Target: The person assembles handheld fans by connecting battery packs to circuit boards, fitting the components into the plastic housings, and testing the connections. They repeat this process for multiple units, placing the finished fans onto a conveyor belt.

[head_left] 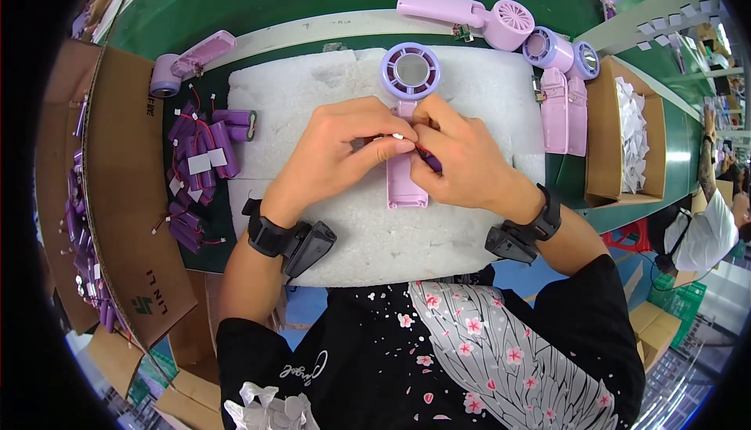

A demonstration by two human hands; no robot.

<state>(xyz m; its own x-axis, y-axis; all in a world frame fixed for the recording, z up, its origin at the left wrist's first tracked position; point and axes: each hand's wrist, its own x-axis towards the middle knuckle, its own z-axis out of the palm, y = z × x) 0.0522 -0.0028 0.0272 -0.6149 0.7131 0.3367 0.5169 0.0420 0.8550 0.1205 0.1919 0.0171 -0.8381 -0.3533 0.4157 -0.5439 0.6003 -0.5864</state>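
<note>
A pink and lilac handheld fan lies face up on the white foam pad, its round lilac head (411, 70) pointing away from me and its open handle shell (407, 188) toward me. Over the handle my two hands meet. My left hand (332, 152) is closed, with thumb and forefinger pinching a small white connector (398, 137). My right hand (465, 156) is closed too, its fingers curled round a purple battery (430, 162) that shows only in part. Fingers hide the wires and the upper end of the handle.
Purple batteries with red wires (195, 145) lie left of the foam pad (360, 242), beside a cardboard box (129, 156). Fan parts (512, 23) and pink shells (563, 109) rest at the back right. Another box (665, 133) there holds white pieces. A person (704, 219) is far right.
</note>
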